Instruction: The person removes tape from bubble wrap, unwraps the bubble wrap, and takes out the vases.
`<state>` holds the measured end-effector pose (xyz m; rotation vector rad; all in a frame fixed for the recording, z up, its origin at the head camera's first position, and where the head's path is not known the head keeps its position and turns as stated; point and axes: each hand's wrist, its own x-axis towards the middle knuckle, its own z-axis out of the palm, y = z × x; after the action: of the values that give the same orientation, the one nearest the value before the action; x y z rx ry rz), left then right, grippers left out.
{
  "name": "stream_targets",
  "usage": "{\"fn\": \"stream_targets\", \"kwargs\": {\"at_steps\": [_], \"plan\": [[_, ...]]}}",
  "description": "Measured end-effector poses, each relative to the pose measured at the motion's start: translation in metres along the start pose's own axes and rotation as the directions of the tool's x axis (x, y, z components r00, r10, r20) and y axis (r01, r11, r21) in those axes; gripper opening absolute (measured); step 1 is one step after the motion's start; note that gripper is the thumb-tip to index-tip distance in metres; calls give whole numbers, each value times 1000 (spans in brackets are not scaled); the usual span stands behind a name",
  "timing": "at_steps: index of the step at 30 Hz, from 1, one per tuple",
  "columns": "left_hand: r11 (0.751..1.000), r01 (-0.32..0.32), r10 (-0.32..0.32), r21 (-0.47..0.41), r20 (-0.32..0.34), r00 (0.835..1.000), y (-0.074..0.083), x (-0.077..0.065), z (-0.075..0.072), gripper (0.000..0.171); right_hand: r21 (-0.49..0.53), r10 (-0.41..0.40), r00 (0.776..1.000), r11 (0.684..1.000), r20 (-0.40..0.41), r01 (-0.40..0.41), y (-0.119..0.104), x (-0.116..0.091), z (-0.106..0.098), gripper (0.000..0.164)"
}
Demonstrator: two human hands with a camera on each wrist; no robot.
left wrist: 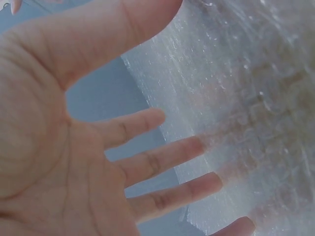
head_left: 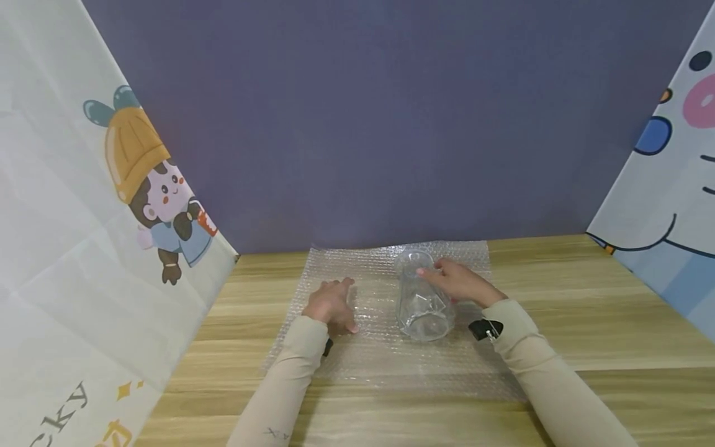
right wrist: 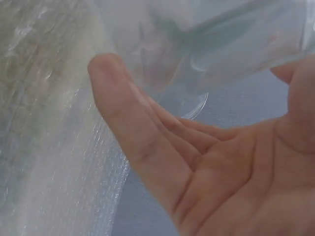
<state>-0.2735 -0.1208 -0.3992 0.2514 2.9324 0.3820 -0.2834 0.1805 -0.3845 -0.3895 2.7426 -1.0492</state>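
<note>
A clear glass vase [head_left: 421, 298] with angular facets lies lengthwise over the sheet of bubble wrap [head_left: 374, 360], its wider round end toward me. My right hand [head_left: 460, 282] holds it from the right side, thumb and fingers to either side of the glass [right wrist: 231, 44] in the right wrist view. To the left, my left hand [head_left: 331, 303] hovers low over the wrap with fingers spread and nothing in them. The left wrist view shows its fingertips close over the bubble wrap [left wrist: 236, 98], apart from the vase.
The bubble wrap covers the middle of a wood-grain table [head_left: 586, 310] and reaches its back edge. Behind rises a plain dark panel [head_left: 357, 124]. White cartoon-printed sheets stand at the left [head_left: 67, 217] and right [head_left: 670, 205].
</note>
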Motion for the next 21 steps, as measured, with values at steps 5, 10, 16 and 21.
{"fn": "stream_targets", "kwargs": {"at_steps": [5, 10, 16, 21], "plan": [[1000, -3, 3, 11, -10, 1000, 1, -1, 0, 107, 19, 21, 999, 1000, 49, -22, -2, 0, 0, 92], [1000, 8, -7, 8, -11, 1000, 1, -1, -1, 108, 91, 58, 992, 993, 116, -69, 0, 0, 2, 99], [1000, 18, -18, 0, 1, 1000, 1, -1, -2, 117, 139, 95, 982, 983, 165, -119, 1, 1, 5, 99], [1000, 11, -11, -6, -1, 1000, -2, -3, -3, 115, 156, 124, 975, 976, 185, -153, -1, 1, 8, 102]]}}
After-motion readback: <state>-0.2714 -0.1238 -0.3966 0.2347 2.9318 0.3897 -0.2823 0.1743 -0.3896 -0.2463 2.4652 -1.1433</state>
